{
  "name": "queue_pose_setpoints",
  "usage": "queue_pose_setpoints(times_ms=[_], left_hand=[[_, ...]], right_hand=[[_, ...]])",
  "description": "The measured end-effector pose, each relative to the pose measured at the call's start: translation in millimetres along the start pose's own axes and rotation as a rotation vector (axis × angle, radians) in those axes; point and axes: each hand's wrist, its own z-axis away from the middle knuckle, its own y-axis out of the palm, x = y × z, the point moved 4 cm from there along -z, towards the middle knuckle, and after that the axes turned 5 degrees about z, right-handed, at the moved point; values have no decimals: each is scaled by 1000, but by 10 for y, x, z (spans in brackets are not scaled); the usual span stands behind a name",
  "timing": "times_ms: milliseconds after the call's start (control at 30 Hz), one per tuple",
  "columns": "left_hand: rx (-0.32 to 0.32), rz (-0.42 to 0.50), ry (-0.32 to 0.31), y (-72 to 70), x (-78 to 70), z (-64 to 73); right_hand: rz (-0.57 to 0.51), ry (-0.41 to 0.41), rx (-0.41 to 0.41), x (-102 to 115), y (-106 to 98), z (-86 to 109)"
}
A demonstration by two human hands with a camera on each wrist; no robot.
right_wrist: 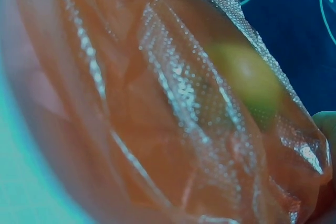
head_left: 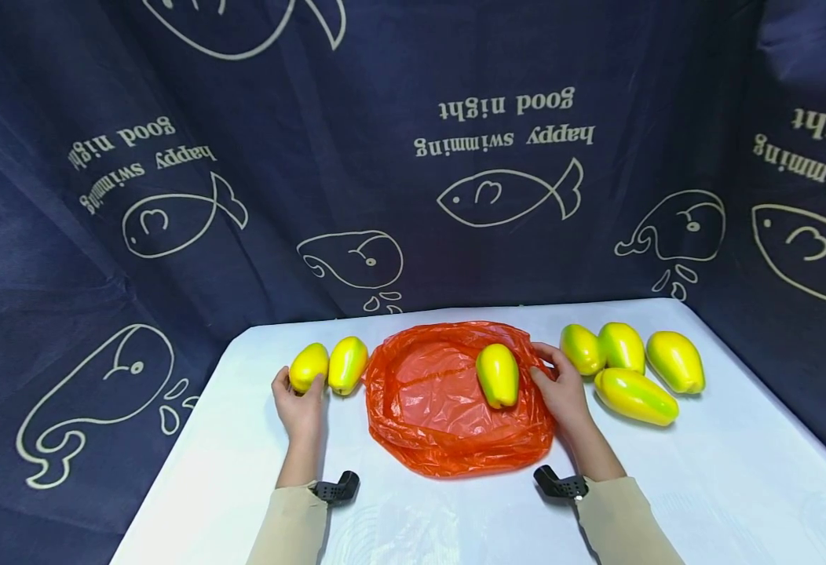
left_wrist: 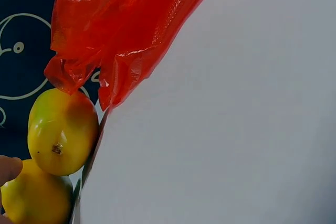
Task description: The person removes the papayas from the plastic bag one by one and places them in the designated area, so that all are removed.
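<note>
A red plastic bag (head_left: pixel 427 447) lies spread on the table with its mouth facing up. One yellow-green papaya (head_left: pixel 498 375) rests inside it, toward the right. My left hand (head_left: pixel 301 412) grips the leftmost papaya (head_left: pixel 309 363), thumb on one side and fingers on the other. Touching or nearly touching that fruit is another papaya (left_wrist: pixel 63 135), just left of the bag. My right hand (head_left: pixel 567 396) holds the bag's right rim between thumb and fingers. In the right wrist view the bag's film (right_wrist: pixel 157 156) covers most of the picture, and a papaya shows blurred through it.
Several more papayas (head_left: pixel 621 349) lie grouped on the table right of my right hand. The white table (head_left: pixel 455 518) runs back to a dark blue cloth (head_left: pixel 356 157) printed with fish and whales, which also hangs at both sides.
</note>
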Motion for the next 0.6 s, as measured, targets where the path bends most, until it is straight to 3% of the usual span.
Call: queue_pose_setpoints(times_ms=[333, 600], left_hand=[[-23, 3, -26, -18, -14, -9], [-49, -79, 14, 9, -140, 11]], right_hand=[[0, 15, 6, 7, 17, 3], [8, 8, -4, 1, 9, -9]])
